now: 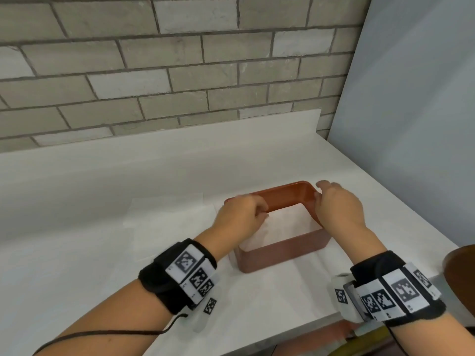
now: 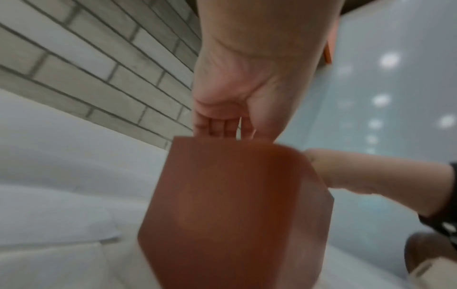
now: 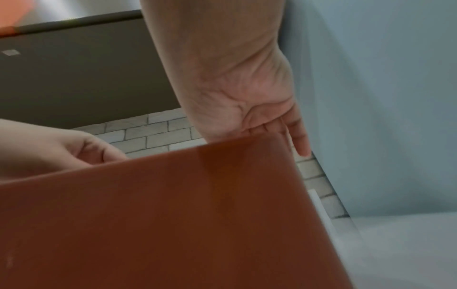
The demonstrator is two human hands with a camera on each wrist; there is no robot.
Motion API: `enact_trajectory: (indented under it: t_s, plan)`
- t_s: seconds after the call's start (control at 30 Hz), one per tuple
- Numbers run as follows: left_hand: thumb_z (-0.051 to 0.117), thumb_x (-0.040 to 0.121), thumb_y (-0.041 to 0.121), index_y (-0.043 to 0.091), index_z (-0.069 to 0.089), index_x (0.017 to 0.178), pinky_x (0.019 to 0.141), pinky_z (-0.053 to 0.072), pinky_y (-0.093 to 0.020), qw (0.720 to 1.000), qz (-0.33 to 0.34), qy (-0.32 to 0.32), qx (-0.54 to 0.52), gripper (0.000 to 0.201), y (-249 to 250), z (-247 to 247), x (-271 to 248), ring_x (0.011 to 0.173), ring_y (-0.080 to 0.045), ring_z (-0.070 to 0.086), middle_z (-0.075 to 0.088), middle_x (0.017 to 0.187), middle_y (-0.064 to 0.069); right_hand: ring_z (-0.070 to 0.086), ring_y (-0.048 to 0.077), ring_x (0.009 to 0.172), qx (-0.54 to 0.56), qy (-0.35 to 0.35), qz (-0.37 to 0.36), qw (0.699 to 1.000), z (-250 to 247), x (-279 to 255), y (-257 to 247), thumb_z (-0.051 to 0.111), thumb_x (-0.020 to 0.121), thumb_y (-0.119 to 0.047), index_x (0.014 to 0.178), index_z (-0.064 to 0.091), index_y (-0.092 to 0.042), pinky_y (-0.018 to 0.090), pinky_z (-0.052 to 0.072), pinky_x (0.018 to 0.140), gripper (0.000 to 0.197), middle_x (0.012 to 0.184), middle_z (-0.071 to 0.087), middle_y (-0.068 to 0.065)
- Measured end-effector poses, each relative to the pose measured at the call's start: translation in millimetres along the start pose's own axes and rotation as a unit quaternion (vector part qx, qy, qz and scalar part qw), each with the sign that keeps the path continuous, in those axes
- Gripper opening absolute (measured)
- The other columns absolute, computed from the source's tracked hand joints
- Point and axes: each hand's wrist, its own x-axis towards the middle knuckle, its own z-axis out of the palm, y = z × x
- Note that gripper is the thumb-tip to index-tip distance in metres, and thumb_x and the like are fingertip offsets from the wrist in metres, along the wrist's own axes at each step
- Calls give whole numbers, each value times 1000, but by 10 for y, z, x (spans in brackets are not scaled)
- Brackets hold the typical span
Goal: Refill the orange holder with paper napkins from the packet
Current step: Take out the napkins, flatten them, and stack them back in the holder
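The orange holder (image 1: 282,253) stands on the white counter (image 1: 77,191), with a white stack of napkins (image 1: 285,227) inside it. My left hand (image 1: 257,214) curls its fingers over the holder's left wall. My right hand (image 1: 323,195) holds the right wall near the far corner, thumb inside and fingers over the rim. In the left wrist view the left hand's fingers (image 2: 217,127) dip behind the holder's (image 2: 235,215) top edge. The right wrist view shows the right hand (image 3: 272,127) at the rim of the holder (image 3: 173,215). A pale flat sheet (image 1: 167,222), perhaps the packet, lies left of the holder.
A grey brick wall (image 1: 154,73) backs the counter and a blue-grey panel (image 1: 411,124) closes it on the right. A dark brown round object (image 1: 460,268) sits at the right edge of view. The counter's front edge (image 1: 295,327) runs just below my wrists.
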Motion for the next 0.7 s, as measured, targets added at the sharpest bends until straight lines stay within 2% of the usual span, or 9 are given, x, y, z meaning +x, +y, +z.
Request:
enact_trajectory:
  t_s: [0.07,0.17,0.3,0.33,0.4,0.47,0.53,0.6,0.7]
  plan:
    - [61,87,22,21,71,95,81,48,-23,993,-8,95,-67,13,-140,-205,-111,85,-11,62,70,99,7,60,33,93,-8,50,-43,998,-63,-28,-156,45,96,-21,120,59,-9,36,46,74,30,106,63,14]
    - [63,85,18,19,72,87,63,40,-16,982,-70,152,-90,9,-552,-549,-316,62,-6,55,68,82,6,61,31,91,79,117,-124,982,-149,-164,-513,56,90,-18,112,67,-11,37,47,77,25,99,67,12]
    - [63,85,17,14,71,85,67,40,-22,964,-194,164,-76,9,-1257,-928,-606,72,-19,63,67,79,0,60,18,75,215,132,-229,940,-161,-564,-1139,63,85,-12,94,72,-15,25,47,70,13,84,66,2]
    - [62,85,17,14,71,85,68,44,-26,958,-223,159,-83,9,-1410,-984,-663,75,-22,65,69,81,-2,56,13,69,238,113,-245,933,-113,-676,-1288,64,85,-13,92,72,-16,21,45,68,12,82,64,-1]
    - [61,86,18,11,70,86,71,50,-30,948,-277,134,-81,11,-1673,-1030,-742,78,-23,65,70,85,-5,52,7,66,254,23,-248,934,36,-872,-1541,62,87,-17,98,72,-19,16,42,68,14,83,62,-6]
    - [63,86,25,12,67,86,72,47,-28,944,-320,71,-38,13,-1860,-1022,-806,82,-22,62,68,91,-4,59,10,84,204,-97,-214,950,229,-975,-1716,55,93,-25,113,66,-22,18,43,77,23,100,64,-5]
    - [63,86,36,12,64,96,75,43,-26,936,-352,-13,16,26,-1997,-972,-874,94,-24,60,61,97,-3,58,15,106,128,-191,-171,958,375,-982,-1833,49,96,-31,125,57,-22,23,44,87,32,119,61,-2]
    - [60,86,45,8,60,107,75,41,-27,927,-371,-51,36,42,-2143,-907,-899,101,-24,59,60,105,-4,56,19,112,95,-226,-139,960,434,-929,-1931,45,97,-32,128,53,-18,26,44,91,35,124,59,2]
    - [59,81,56,5,58,109,66,39,-27,920,-387,-48,22,58,-2333,-804,-838,87,-23,58,61,97,-5,56,24,113,51,-222,-114,967,512,-769,-2101,41,99,-31,129,49,-11,31,47,93,37,127,54,9]
